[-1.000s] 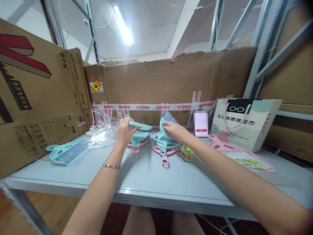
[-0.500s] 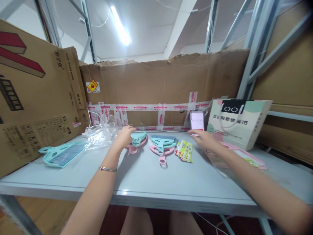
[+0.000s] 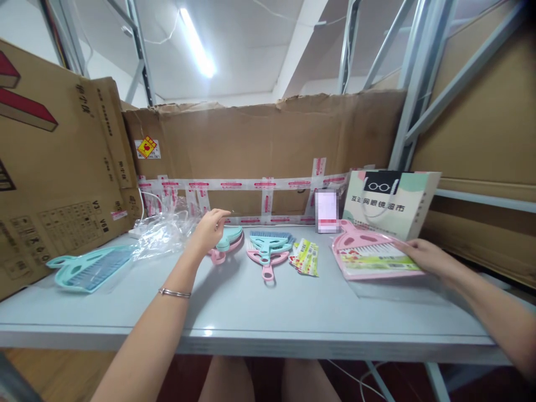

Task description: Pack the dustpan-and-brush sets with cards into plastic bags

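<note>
My right hand (image 3: 427, 258) has its fingers closed on the right edge of a pink dustpan (image 3: 349, 241). Inside that pan lie a white-bristled brush (image 3: 377, 249) and a green and yellow printed card (image 3: 372, 261), in a clear bag. My left hand (image 3: 210, 230) is beside a small pile of turquoise (image 3: 230, 237) and pink (image 3: 218, 256) dustpan pieces. Its fingers are pressed together; what they hold, if anything, is hidden. Between the hands lie a turquoise dustpan and brush (image 3: 268, 245) on a pink one (image 3: 268, 272), and several printed packets (image 3: 307, 257).
Crumpled clear plastic bags (image 3: 165, 231) lie behind a turquoise dustpan (image 3: 69, 273) at left. A phone (image 3: 327, 211) leans at the back, beside a paper bag (image 3: 385, 204). Cardboard boxes (image 3: 251, 139) wall the back and left. Metal shelf posts (image 3: 412, 106) stand right.
My right hand has moved right, from in front of the phone to the right edge of the pink dustpan. The left hand stays near its pile. The view has shifted slightly.
</note>
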### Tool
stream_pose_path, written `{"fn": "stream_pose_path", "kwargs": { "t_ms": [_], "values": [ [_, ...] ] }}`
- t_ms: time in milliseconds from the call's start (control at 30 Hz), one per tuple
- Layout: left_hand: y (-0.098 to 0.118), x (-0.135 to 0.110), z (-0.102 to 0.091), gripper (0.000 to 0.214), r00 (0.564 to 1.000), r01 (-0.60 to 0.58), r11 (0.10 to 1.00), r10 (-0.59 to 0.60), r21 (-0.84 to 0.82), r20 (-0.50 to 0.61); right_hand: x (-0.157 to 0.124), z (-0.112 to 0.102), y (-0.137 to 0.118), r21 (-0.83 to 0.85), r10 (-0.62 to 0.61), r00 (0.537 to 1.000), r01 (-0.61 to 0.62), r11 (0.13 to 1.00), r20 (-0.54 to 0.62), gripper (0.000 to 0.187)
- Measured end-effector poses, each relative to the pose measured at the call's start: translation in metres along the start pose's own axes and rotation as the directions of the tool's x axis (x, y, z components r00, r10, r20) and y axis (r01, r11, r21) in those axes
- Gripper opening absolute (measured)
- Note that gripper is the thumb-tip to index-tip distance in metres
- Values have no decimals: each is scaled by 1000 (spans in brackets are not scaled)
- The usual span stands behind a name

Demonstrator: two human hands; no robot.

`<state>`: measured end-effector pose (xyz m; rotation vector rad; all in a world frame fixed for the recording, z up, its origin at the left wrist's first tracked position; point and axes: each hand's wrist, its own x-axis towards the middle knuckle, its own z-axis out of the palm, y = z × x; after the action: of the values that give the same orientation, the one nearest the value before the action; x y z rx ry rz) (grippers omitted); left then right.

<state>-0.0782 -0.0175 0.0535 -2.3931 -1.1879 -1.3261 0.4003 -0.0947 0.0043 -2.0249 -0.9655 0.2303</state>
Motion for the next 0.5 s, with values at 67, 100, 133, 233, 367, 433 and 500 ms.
{"fn": "stream_pose_path", "kwargs": {
  "t_ms": [67,100,133,233,367,433,500],
  "values": [
    [15,1,5,25,997,63,985,-70,-161,-35,-11,-1,-25,124,35,998,-42,991,59,18],
    [24,1,10,26,990,130,953,-139,-275,-13,-17,2,-40,203,13,997,-28,979,74,15],
    [34,0,15,30,975,218,891,-219,-399,44,-24,8,-58,271,-38,993,7,963,111,13],
    [58,-2,33,53,872,481,563,-385,-672,302,-47,42,-114,365,-272,922,162,917,274,13],
    [55,-5,46,59,818,534,348,-443,-770,367,-78,95,-172,368,-474,809,347,863,349,23],
    [43,-7,48,41,781,550,341,-534,-763,324,-93,110,-184,399,-533,833,443,802,146,30],
    [31,-8,47,28,715,578,338,-649,-743,261,-108,115,-186,425,-602,789,590,686,-123,30]
  ]
}}
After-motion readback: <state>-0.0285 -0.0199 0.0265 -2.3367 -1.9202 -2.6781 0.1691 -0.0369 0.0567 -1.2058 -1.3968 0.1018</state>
